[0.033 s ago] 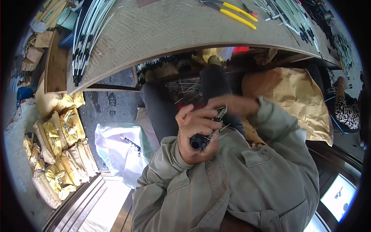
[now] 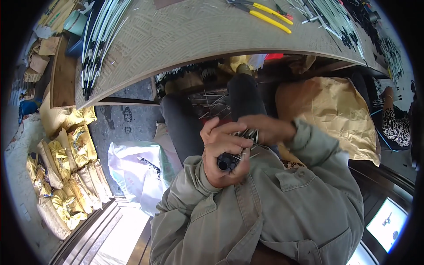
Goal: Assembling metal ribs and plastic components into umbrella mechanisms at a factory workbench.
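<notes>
Over my lap my left hand (image 2: 226, 150) is closed around a black tube-shaped piece (image 2: 224, 164), its round open end facing up. Several thin pale sticks (image 2: 251, 134) poke out between the fingers and past the thumb side. Just beyond, my right hand (image 2: 269, 129) reaches in from the right, its fingertips at the far ends of these sticks. Motion smears that hand, so its grip does not show clearly. The rest of the black piece is hidden inside my left palm.
Yellow-handled pliers (image 2: 269, 17) and bundles of pale rods with black ends (image 2: 100, 44) lie on the table (image 2: 176, 39). A white plastic bag (image 2: 132, 168) is left of my legs, wrapped packets (image 2: 66, 176) beyond it. Brown paper (image 2: 327, 110) spreads at right; another person's hand (image 2: 388, 92) shows there.
My right hand has shifted slightly at the sticks, and the sticks' far ends now sit at a different angle. My left hand keeps its hold and place.
</notes>
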Available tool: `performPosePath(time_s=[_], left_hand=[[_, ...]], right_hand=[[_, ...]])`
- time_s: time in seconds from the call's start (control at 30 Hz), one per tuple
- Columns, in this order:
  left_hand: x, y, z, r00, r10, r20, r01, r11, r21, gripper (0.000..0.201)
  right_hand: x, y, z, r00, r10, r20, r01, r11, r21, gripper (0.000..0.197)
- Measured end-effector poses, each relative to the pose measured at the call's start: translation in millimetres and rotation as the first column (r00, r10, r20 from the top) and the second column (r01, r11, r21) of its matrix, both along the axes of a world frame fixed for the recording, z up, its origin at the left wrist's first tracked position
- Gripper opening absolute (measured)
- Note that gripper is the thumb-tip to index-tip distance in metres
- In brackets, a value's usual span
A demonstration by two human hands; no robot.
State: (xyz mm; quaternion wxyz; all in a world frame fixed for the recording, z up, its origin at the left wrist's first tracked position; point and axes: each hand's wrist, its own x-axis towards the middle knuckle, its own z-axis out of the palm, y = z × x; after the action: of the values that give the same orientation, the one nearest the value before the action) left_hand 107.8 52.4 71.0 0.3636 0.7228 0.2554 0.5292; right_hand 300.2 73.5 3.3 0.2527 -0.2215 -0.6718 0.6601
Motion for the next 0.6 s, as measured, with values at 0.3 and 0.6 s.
performPosePath(time_s=[0.3, 0.6], left_hand=[[-5, 25, 11, 0.844, -0.098, 0.528, 0.11, 0.994, 0.01, 0.028], [-67, 17, 42, 0.932, 0.273, -0.238, -0.289, 0.957, -0.036, 0.022]], right_hand=[[39, 39, 72, 0.887, -0.429, 0.168, 0.268, 0.778, 0.568, 0.057], [100, 157, 63, 0.274, -0.955, 0.116, -0.038, 0.109, 0.993, 0.028]])
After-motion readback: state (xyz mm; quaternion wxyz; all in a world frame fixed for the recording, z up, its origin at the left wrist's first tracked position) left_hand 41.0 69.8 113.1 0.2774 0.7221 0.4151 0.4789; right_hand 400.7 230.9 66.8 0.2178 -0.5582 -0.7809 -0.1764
